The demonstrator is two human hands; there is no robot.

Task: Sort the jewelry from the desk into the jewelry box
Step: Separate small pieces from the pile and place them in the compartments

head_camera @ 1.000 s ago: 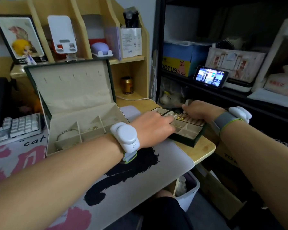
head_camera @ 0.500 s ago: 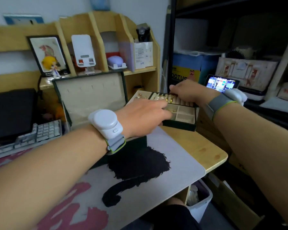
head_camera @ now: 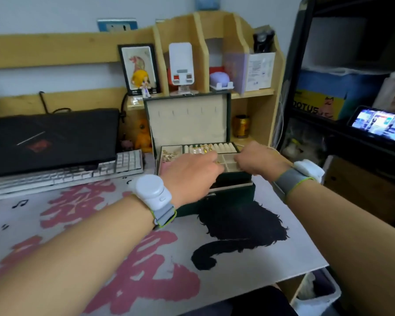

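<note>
At twelve o'clock from the person, on the bench (head_camera: 306, 258), the jewelry box (head_camera: 226, 199) stands with its lid (head_camera: 187, 119) upright, its dark green base set on the printed mat (head_camera: 100, 236). A removable tray (head_camera: 228, 164) sits at the top of the box, held from both sides. The left hand (head_camera: 189, 176) covers the tray's near-left edge, fingers curled over the rim and holding it; the right hand (head_camera: 258, 160) holds the right edge at about two o'clock, fingers bent round the tray's side. How deep the tray sits in the base I cannot tell; the hands hide that edge. Gold-coloured jewelry (head_camera: 169, 155) lies in the tray's left compartment, and more pieces (head_camera: 201, 149) sit among the ring rolls at the back.

Room to move is tight behind: the lid nearly meets the wooden shelf unit (head_camera: 214, 53) at twelve o'clock. At ten o'clock a keyboard (head_camera: 62, 174) lies near the box's left wall, with a closed laptop (head_camera: 50, 137) behind it. At three o'clock the bench edge runs close past the right wrist, with a dark rack (head_camera: 306, 87) beyond it carrying a lit phone (head_camera: 379, 123). Toward six o'clock the mat lies open between the forearms.
</note>
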